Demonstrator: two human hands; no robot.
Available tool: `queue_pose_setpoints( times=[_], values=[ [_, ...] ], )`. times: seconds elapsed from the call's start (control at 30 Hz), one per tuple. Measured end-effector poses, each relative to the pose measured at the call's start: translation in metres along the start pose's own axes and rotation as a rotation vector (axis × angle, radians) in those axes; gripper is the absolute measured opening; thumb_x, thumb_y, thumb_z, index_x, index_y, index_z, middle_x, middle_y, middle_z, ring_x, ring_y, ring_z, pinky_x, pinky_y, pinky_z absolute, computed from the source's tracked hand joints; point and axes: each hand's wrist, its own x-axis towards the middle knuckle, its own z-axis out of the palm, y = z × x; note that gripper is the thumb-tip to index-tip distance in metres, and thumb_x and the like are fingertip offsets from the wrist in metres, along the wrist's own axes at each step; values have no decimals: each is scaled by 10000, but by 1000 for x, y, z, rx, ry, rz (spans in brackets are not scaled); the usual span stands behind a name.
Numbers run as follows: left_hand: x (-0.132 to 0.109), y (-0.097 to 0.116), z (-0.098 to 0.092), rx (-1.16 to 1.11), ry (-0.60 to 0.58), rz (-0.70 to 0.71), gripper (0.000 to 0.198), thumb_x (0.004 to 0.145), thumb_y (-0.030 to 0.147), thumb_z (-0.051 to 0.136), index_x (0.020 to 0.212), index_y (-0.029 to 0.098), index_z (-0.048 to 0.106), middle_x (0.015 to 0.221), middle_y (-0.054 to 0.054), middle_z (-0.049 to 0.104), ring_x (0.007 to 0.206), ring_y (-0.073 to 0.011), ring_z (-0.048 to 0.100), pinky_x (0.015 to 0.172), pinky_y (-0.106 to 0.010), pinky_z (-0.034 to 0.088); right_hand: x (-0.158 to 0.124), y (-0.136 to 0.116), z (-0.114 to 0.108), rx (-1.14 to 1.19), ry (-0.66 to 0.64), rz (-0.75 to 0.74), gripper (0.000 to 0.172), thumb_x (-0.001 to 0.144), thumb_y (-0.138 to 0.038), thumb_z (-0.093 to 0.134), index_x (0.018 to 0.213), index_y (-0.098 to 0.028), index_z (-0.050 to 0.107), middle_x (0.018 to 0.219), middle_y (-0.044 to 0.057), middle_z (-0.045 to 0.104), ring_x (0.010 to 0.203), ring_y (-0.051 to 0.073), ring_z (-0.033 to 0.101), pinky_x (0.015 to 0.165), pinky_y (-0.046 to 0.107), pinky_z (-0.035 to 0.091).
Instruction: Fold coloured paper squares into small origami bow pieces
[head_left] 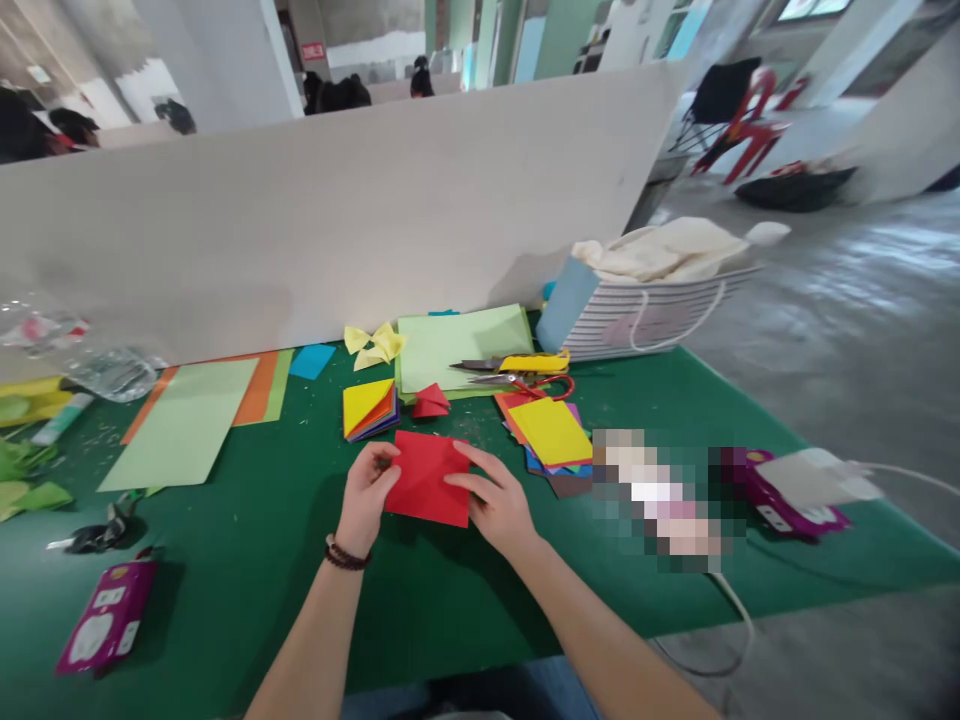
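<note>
A square of red paper (429,482) is held up over the green table between my two hands. My left hand (367,492) pinches its left edge, thumb in front. On the right edge, the thumb and fingers of my right hand (495,500) are closed on the same sheet. Just beyond it lie a small folded red paper piece (431,401) and a stack of folded coloured papers (370,409) with yellow on top. To the right is a pile of square papers (551,432), also topped by yellow.
Yellow-handled scissors (534,363) and red-handled scissors (536,384) lie on pale green sheets (457,340). A striped bag (652,310) stands at the back right. Purple packets (109,615), keys (101,533), a plastic bottle (120,372) and a cabled white device (817,478) lie about. A white partition (337,220) borders the back.
</note>
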Motion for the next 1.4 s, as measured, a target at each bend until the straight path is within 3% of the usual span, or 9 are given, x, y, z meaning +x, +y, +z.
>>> queue_pose_setpoints(
  times=[0.13,0.23,0.37,0.5,0.6,0.73,1.0,1.13,1.4],
  values=[
    [-6,7,1,-110,-70,-64,361,819,306,543,1163,200,566,1182,-98,610,1000,-224,626,807,-318,519,-3,-3,-3,-9,23,48,234,845,-139,556,987,-274,684,1254,91,619,1113,235,616,862,402,561],
    [-11,15,4,-382,-200,-194,563,855,383,562,1384,279,403,1240,-87,599,1006,-234,640,820,-336,524,-3,-8,-8,-12,65,67,153,828,-204,626,959,-265,676,1240,101,623,1080,247,634,838,397,571],
    [-19,21,7,-593,-358,-329,598,818,455,643,1352,242,478,1296,-122,566,1045,-268,627,799,-328,528,-1,-14,-16,-3,87,84,100,810,-276,664,905,-248,653,1218,121,623,1053,260,642,802,397,581],
    [-24,22,9,-613,-434,-305,675,657,448,807,1248,217,575,1288,-131,575,1154,-312,566,884,-362,509,-2,-16,-22,31,84,79,57,826,-273,644,877,-248,653,1237,118,603,1053,265,638,787,399,583],
    [-25,23,11,-565,-388,-325,595,624,300,848,1164,217,612,1206,-110,632,1122,-300,589,921,-399,494,-2,-17,-23,68,84,60,111,821,-255,652,931,-260,671,1336,106,519,1129,286,593,826,429,579],
    [-23,24,13,-571,-305,-393,507,677,278,804,1142,200,617,1183,-115,651,1082,-298,620,913,-412,501,-4,-17,-23,74,119,37,191,818,-267,659,1003,-294,693,1409,76,427,1200,317,536,880,478,569],
    [-23,24,9,-633,-326,-445,401,650,270,799,1012,164,662,1038,-103,709,960,-280,674,801,-356,541,-8,-14,-22,75,126,32,241,797,-169,670,973,-324,723,1396,38,431,1196,297,532,856,450,585],
    [-24,24,9,-617,-327,-453,384,641,277,803,982,163,666,992,-94,719,924,-274,683,799,-367,541,-7,-18,-22,51,128,58,187,801,-223,680,958,-315,721,1379,56,445,1151,297,563,824,446,592],
    [-24,29,11,-538,-262,-369,569,630,229,797,1150,197,569,1195,-110,631,1090,-296,608,845,-364,532,0,-19,-27,-89,12,57,301,781,-170,662,1043,-318,683,1408,49,442,1214,321,523,878,471,549]
  ],
)
